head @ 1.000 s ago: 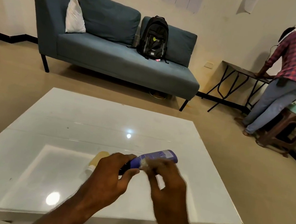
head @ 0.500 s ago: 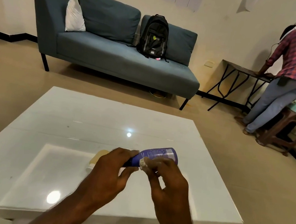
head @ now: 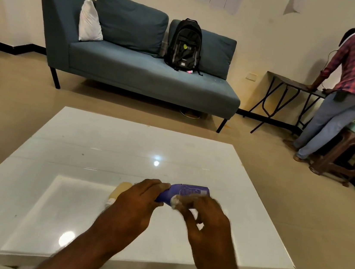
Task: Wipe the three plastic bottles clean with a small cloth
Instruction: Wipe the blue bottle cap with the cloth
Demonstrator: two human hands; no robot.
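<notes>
While the left hand (head: 138,203) grips the cap end of the purple bottle (head: 187,193), its fingers curled round it, the right hand (head: 204,217) has slid a little along the body since half a second ago and now shows blurred – a rubbing stroke under way, so this bottle is mid-wipe, not done. The right fingertips pinch a small white cloth (head: 174,200) against the bottle's side. The bottle is held slanted above the table (head: 80,144), toward its near edge, label turned up, glossy, its print too small to read. A tan bottle (head: 120,191) lies on the table just behind the left hand – the third is not visible
</notes>
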